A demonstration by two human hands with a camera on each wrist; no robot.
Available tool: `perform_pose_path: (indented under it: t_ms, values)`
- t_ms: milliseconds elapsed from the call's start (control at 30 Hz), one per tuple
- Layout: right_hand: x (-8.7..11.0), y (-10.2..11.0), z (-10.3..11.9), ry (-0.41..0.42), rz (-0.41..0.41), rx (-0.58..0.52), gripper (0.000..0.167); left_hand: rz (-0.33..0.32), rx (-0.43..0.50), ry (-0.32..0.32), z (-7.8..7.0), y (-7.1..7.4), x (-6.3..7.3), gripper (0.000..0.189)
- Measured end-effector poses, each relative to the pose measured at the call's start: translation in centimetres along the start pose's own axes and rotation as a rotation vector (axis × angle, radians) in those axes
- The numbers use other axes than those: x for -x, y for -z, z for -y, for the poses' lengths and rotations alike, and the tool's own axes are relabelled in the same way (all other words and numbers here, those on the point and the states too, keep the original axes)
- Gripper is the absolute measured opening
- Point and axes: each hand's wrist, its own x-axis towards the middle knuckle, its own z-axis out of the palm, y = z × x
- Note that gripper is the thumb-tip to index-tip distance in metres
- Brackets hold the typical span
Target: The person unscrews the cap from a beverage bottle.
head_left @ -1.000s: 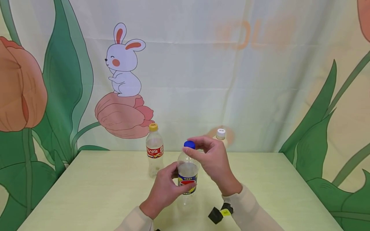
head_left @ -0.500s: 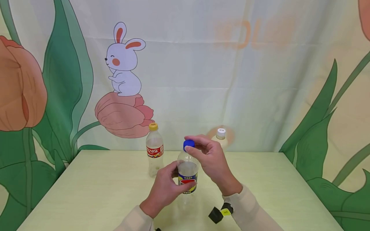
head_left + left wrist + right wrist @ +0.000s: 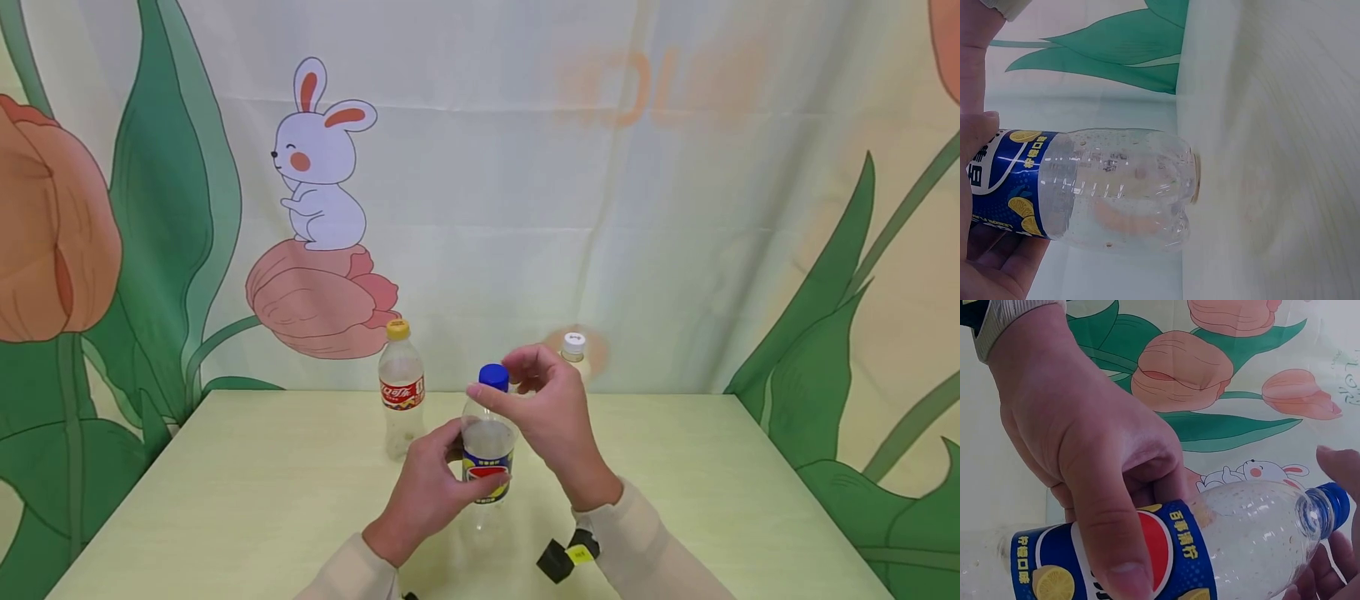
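A clear plastic bottle (image 3: pixel 490 433) with a blue lemon-patterned label stands upright between my hands. My left hand (image 3: pixel 431 487) grips it around the label, thumb across the front, as the right wrist view also shows. The blue cap (image 3: pixel 493 377) sits on the bottle's neck. Around that cap my right hand (image 3: pixel 551 408) is spread, its thumb apart from the cap in the right wrist view and its fingers close behind. The bottle's base (image 3: pixel 1191 181) is at the tabletop; I cannot tell whether it touches.
A clear bottle with a yellow cap and red label (image 3: pixel 402 392) stands behind on the left. Behind my right hand is a white-capped bottle (image 3: pixel 573 346), mostly hidden. The pale table (image 3: pixel 225 500) ends at a printed curtain (image 3: pixel 480 208).
My right thumb and fingers have loosened from the blue cap and moved apart. My left hand and the bottle have stayed nearly in place.
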Motion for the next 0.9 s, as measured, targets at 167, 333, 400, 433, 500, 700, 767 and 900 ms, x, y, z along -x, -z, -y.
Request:
perform_pose_path:
  t_ms: [167,333,400,433,500,700,767,900]
  values:
    - [0.05,-0.16,-0.05,0.007,-0.037,0.022,0.039,0.007,0.007,-0.01,-0.03,0.0,-0.03,0.056]
    - [0.13,-0.14,0.1,0.021,-0.052,0.024,0.034,0.011,0.008,-0.013,-0.01,-0.05,-0.08,0.057]
    - [0.18,-0.07,0.15,0.019,-0.053,0.024,0.033,0.012,0.011,-0.015,-0.02,-0.08,-0.08,0.057]
    - [0.19,-0.05,0.16,0.017,-0.052,0.023,0.032,0.011,0.012,-0.015,-0.02,-0.07,-0.06,0.057]
    - [0.21,-0.02,0.17,0.014,-0.049,0.019,0.031,0.01,0.012,-0.018,-0.03,-0.05,-0.04,0.056]
    - [0.24,0.04,0.2,0.012,-0.019,-0.013,0.03,0.005,-0.004,-0.012,-0.06,0.03,0.0,0.055]
    - [0.27,0.04,0.21,0.014,-0.008,-0.028,0.029,0.005,-0.004,-0.009,-0.07,0.05,-0.01,0.055]
    - [0.28,0.06,0.09,0.025,0.013,-0.05,0.028,0.0,0.007,-0.016,-0.06,0.07,-0.01,0.055]
